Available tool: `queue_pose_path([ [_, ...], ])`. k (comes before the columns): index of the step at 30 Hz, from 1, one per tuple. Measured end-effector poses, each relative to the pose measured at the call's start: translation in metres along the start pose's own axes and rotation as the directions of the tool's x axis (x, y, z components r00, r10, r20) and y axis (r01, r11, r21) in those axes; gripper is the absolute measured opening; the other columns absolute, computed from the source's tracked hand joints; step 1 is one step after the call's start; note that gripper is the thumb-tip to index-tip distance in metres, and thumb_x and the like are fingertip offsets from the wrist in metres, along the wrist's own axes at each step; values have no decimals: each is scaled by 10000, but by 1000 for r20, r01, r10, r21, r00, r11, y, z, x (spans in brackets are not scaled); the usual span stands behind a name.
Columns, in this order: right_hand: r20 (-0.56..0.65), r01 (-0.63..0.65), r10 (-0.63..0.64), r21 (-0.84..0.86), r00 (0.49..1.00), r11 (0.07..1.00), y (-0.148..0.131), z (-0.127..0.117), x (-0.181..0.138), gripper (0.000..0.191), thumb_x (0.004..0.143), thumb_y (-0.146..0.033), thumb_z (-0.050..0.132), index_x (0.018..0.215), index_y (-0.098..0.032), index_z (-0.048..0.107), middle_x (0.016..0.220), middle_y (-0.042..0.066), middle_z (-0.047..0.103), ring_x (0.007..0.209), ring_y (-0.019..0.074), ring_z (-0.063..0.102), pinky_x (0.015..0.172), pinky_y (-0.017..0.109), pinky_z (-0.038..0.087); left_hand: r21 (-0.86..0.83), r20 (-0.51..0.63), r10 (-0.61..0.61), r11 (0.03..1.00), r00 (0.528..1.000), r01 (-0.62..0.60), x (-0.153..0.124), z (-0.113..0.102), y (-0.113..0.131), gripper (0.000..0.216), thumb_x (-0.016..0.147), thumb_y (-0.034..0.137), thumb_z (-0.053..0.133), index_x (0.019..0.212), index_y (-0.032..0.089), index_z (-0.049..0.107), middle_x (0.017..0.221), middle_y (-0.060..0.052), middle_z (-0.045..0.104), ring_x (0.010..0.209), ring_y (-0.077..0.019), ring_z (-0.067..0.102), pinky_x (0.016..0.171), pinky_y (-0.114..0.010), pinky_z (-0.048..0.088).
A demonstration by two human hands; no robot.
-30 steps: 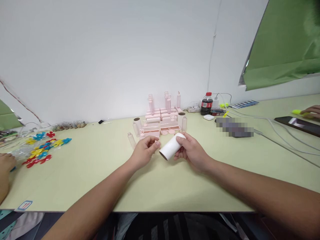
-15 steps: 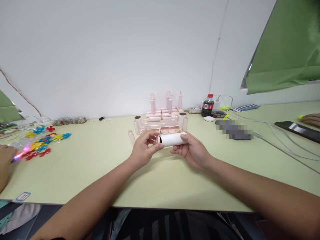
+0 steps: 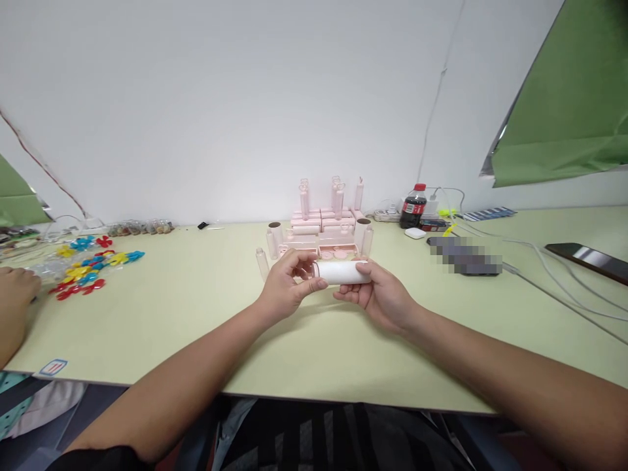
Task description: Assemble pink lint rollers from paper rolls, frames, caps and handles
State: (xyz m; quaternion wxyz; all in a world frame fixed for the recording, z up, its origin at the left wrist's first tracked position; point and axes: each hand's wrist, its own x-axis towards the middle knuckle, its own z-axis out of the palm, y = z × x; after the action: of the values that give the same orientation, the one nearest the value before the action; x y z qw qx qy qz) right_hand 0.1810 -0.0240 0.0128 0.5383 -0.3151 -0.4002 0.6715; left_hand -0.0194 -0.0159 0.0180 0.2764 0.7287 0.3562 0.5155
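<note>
A white paper roll (image 3: 343,272) lies level between my two hands above the pale green table (image 3: 196,314). My right hand (image 3: 380,296) cups it from below and behind, fingers curled on its right part. My left hand (image 3: 289,286) pinches at the roll's left end with thumb and fingers; whatever small piece it presses there is hidden. Just behind stands a cluster of pink plastic parts (image 3: 324,230) with upright pink tubes and small clear bottles (image 3: 262,263).
Coloured plastic flowers (image 3: 86,268) lie at the far left by another person's hand (image 3: 14,294). A cola bottle (image 3: 413,206), a power strip, white cables (image 3: 549,268) and a dark phone (image 3: 589,258) sit to the right. Green cloth hangs at upper right.
The roll was tilted in my right hand alone; it has turned level and my left hand has closed on its left end. The other person's hand at far right has left the view.
</note>
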Motion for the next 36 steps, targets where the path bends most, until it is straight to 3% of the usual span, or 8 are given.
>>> queue_pose_path([
  [12, 20, -117, 116, 56, 993, 992, -2, 0, 4, 209, 942, -249, 429, 988, -122, 587, 731, 81, 680, 595, 166, 652, 681, 350, 616, 68, 26, 46, 997, 999, -48, 0, -1, 2, 397, 729, 445, 768, 1021, 213, 634, 921, -26, 579, 799, -145, 572, 725, -291, 504],
  [16, 47, -164, 165, -34, 985, 986, 0, -4, 5, 213, 953, -294, 437, 1054, -147, 555, 790, 84, 699, 612, 182, 682, 678, 383, 615, 98, 53, 44, 994, 998, -49, 0, -2, 2, 377, 729, 462, 761, 974, 204, 639, 909, -28, 572, 764, -142, 555, 721, -298, 498],
  [19, 37, -221, 229, -157, 973, 963, 4, -8, 6, 221, 951, -383, 463, 1021, -182, 520, 737, 44, 675, 489, 165, 625, 549, 392, 602, 95, 48, 30, 995, 998, -34, 1, -3, 1, 368, 743, 469, 744, 977, 204, 639, 896, -26, 570, 749, -139, 540, 712, -293, 488],
  [22, 20, -269, 276, -174, 961, 947, 5, -8, 5, 268, 945, -445, 465, 909, -184, 513, 616, 2, 604, 397, 128, 514, 425, 322, 544, 74, 20, -1, 997, 1000, 0, 1, -2, -1, 369, 763, 476, 718, 1003, 208, 637, 902, -27, 568, 749, -139, 532, 705, -288, 484],
  [25, 13, -259, 261, -108, 965, 960, 4, -4, 2, 284, 943, -444, 478, 834, -185, 516, 575, -16, 555, 411, 116, 488, 403, 267, 501, 31, 22, -15, 999, 1000, 14, 0, 0, -2, 430, 755, 477, 725, 1067, 205, 609, 982, -45, 576, 774, -138, 536, 714, -285, 489],
  [28, 6, -215, 216, -49, 976, 975, 1, -1, 1, 297, 946, -450, 474, 823, -186, 529, 582, -15, 552, 434, 116, 495, 418, 257, 491, 13, 25, -19, 1000, 1000, 19, -2, 2, 0, 606, 723, 459, 762, 1223, 231, 508, 1191, -84, 521, 879, -151, 547, 752, -285, 511],
  [32, -44, -166, 165, -8, 985, 986, 0, 0, 2, 282, 953, -443, 464, 845, -193, 536, 597, -15, 559, 442, 118, 496, 444, 268, 501, 69, -69, -55, 996, 996, 60, -5, 3, 1, 797, 730, 399, 761, 1381, 306, 312, 1376, -104, 360, 1004, -168, 521, 767, -287, 541],
  [36, -88, -117, 117, 5, 989, 993, 0, -2, 4, 259, 956, -432, 467, 862, -199, 532, 603, -20, 559, 444, 115, 492, 446, 266, 499, 100, -224, -40, 993, 974, 64, -7, 5, 2, 816, 755, 312, 721, 1409, 332, 234, 1422, -107, 285, 1055, -184, 500, 719, -269, 547],
])
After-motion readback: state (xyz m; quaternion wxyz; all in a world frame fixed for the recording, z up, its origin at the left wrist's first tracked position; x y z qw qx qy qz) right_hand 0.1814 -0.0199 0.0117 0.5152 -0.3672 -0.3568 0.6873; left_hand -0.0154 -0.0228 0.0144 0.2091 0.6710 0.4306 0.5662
